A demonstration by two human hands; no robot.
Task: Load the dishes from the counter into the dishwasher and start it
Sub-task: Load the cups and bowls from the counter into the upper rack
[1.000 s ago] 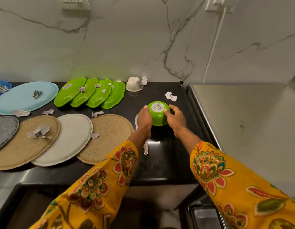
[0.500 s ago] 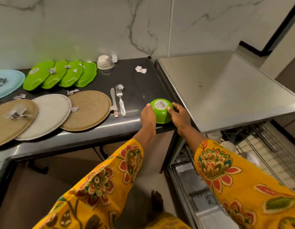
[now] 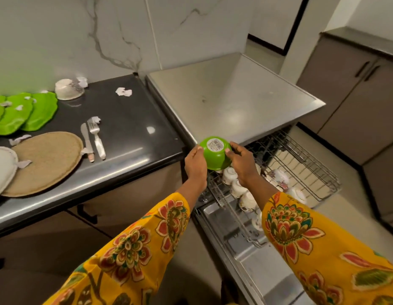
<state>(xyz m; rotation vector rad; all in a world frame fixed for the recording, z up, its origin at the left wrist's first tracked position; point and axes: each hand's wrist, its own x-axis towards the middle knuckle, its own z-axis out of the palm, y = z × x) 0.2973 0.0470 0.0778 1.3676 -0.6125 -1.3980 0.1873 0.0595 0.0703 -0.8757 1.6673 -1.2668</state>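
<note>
Bowl, green (image 3: 215, 155): you are holding it upside down, barcode sticker facing up, between both hands, off the edge of the table (image 3: 129, 119) and above the near corner of the pulled-out dishwasher rack (image 3: 305, 170). Your left hand (image 3: 196, 165) is pressing its fingers against the bowl's left wall; your right hand (image 3: 242, 164) is curling thumb and fingers round the right wall. The bowl's inside is facing down and cannot be seen.

Cups, white patterned (image 3: 239, 188): several are sitting in the rack below your hands, partly hidden by your right wrist and yellow floral sleeve (image 3: 312, 245); their count is hard to make out.

Dishwasher door (image 3: 246, 260): it is lying open below the rack, its near end cut off by the frame's bottom edge.

Knife (image 3: 86, 142) and fork (image 3: 96, 139): they are lying side by side on the table, well left of the bowl, a paper scrap touching the fork's tines.

Plates: a tan round one (image 3: 46, 161) is overlapping a white one (image 3: 2, 166) that the left edge is cutting off; green leaf-shaped ones (image 3: 30, 113) are overlapping in a row behind, also cut off.

Small white bowl (image 3: 69, 89): it is resting upside down near the wall, blurred, with paper scraps (image 3: 124, 92) nearby.
</note>
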